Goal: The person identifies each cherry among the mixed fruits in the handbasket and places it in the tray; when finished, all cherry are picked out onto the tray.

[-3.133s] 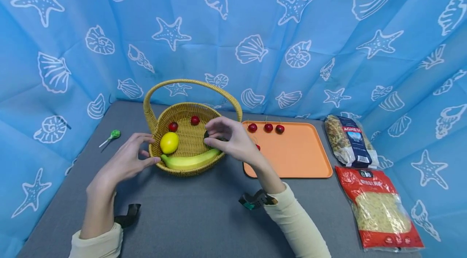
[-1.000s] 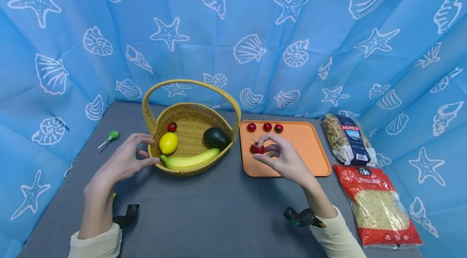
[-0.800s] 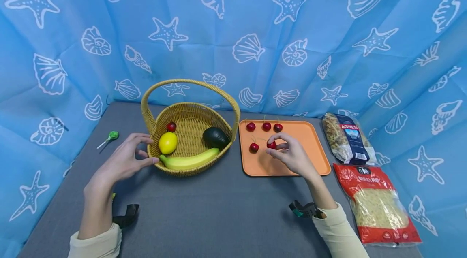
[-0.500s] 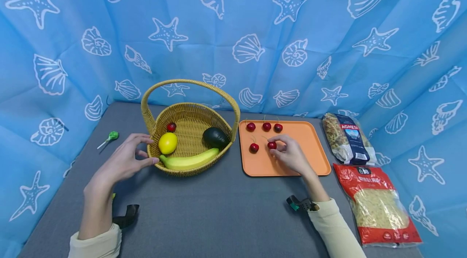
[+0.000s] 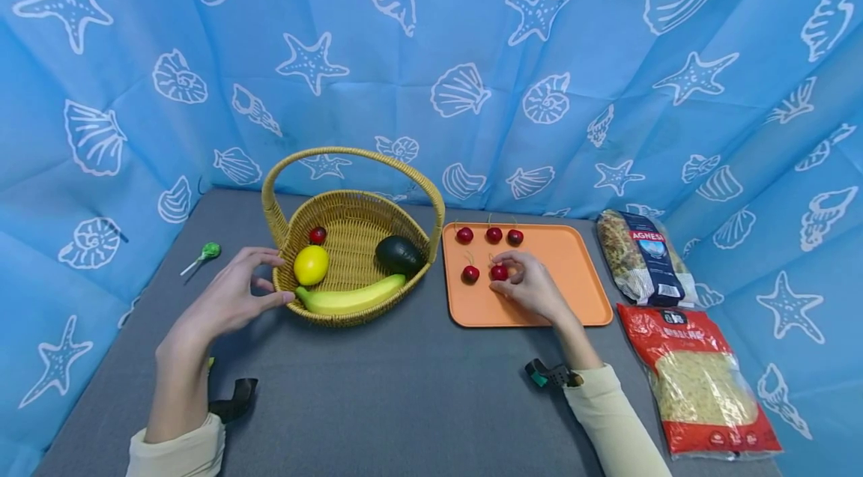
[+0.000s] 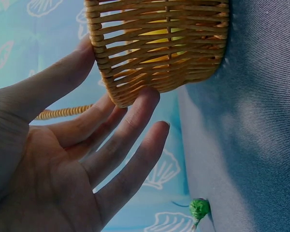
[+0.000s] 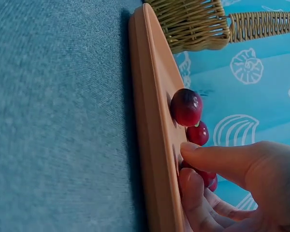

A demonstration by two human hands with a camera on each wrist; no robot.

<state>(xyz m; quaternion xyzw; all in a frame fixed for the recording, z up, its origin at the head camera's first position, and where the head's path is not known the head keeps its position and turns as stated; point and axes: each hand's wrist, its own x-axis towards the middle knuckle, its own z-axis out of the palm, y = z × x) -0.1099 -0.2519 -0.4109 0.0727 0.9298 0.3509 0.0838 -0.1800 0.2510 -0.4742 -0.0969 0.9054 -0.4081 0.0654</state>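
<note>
My right hand (image 5: 533, 286) pinches a red cherry (image 5: 499, 272) between thumb and index finger, low over the orange tray (image 5: 566, 297). Just left of it lies another cherry (image 5: 470, 274), and a row of 3 cherries (image 5: 494, 235) runs along the tray's back. In the right wrist view, the fingers partly cover the pinched cherry. My left hand (image 5: 232, 297) touches the left rim of the wicker basket (image 5: 350, 318) with loosely extended fingers and thumb. Inside the basket are a lemon (image 5: 312, 265), a banana (image 5: 350, 297), an avocado (image 5: 399, 255) and one cherry (image 5: 317, 236).
A green-wrapped lollipop (image 5: 211, 250) lies left of the basket on the grey tabletop (image 5: 377, 402). Beyond the tray's right edge are a pasta bag (image 5: 647, 256) and a red bag (image 5: 701, 380). A blue shell-print curtain (image 5: 431, 87) encloses the back and sides.
The right hand has gone from the basket to the tray. A cherry from the back of the basket is now on the tray side, pinched and shifted rightward. The left hand stays put.
</note>
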